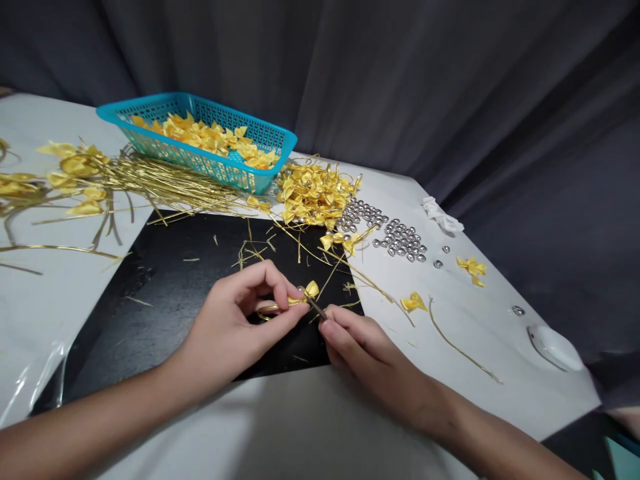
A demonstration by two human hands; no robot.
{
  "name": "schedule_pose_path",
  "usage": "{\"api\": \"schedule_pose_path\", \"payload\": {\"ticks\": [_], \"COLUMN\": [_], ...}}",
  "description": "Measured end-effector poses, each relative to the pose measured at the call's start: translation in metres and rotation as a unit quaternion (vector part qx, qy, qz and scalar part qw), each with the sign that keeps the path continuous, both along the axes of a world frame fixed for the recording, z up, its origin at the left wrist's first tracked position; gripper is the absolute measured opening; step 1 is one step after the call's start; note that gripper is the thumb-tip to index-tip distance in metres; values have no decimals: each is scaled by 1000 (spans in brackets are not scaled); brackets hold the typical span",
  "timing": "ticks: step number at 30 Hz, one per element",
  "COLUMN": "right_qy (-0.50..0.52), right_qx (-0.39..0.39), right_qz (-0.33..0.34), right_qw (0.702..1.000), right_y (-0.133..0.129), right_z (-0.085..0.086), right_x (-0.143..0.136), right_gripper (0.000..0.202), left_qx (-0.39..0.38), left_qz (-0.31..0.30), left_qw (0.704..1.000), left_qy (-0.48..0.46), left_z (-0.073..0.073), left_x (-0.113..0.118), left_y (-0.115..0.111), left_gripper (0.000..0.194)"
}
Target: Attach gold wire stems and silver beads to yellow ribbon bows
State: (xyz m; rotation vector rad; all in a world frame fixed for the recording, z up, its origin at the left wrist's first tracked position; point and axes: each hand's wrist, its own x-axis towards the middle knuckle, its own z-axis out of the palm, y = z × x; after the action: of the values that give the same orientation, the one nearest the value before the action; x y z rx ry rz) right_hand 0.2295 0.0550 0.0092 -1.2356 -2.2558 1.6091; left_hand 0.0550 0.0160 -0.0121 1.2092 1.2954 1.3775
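Observation:
Between the thumb and fingers of my left hand (253,310) is a small yellow satin bow (312,289), with a loop of gold cord (265,312) beside it. A small round silvery piece shows at the middle of the bow. My right hand (367,347) is closed around a slim dark metal tool (317,307); its tip touches or nearly touches the bow. Most of the tool is hidden in the fingers, so its kind is unclear. Both hands are over a black board (170,280) strewn with bits of gold cord.
A blue basket (250,173) of yellow bows stands at the back, gold cords (175,183) lying before it. Right of it are a heap of corded bows (315,193) and silvery pieces (403,240). Loose bows (413,302), a crumpled white tissue (443,217) and a white mouse-shaped object (555,347) lie farther right.

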Motion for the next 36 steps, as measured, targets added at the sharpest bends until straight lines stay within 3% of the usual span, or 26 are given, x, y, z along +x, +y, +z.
{"api": "schedule_pose_path", "payload": {"ticks": [19, 27, 29, 31, 34, 36], "right_qy": [22, 49, 63, 69, 24, -23], "right_qx": [5, -28, 31, 139, 294, 344], "right_qz": [-2, 4, 12, 16, 48, 83], "right_qw": [1000, 998, 997, 988, 954, 935], "right_y": [0, 1, 2, 3, 5, 5], "right_z": [-7, -1, -2, -6, -13, -14], "right_x": [2, 6, 9, 11, 13, 13], "right_gripper": [38, 39, 37, 34, 27, 27], "left_qx": [13, -10, -22, -30, -34, -33], "left_qz": [3, 13, 13, 10, 4, -1], "left_qw": [1000, 1000, 1000, 999, 998, 998], "left_qy": [26, -1, -14, -23, -42, -54], "left_z": [2, 2, 2, 3, 4, 4], "left_x": [0, 0, -1, -2, -3, -3], "left_y": [0, 4, 5, 6, 5, 5], "left_gripper": [30, 30, 30, 29, 26, 23]}}
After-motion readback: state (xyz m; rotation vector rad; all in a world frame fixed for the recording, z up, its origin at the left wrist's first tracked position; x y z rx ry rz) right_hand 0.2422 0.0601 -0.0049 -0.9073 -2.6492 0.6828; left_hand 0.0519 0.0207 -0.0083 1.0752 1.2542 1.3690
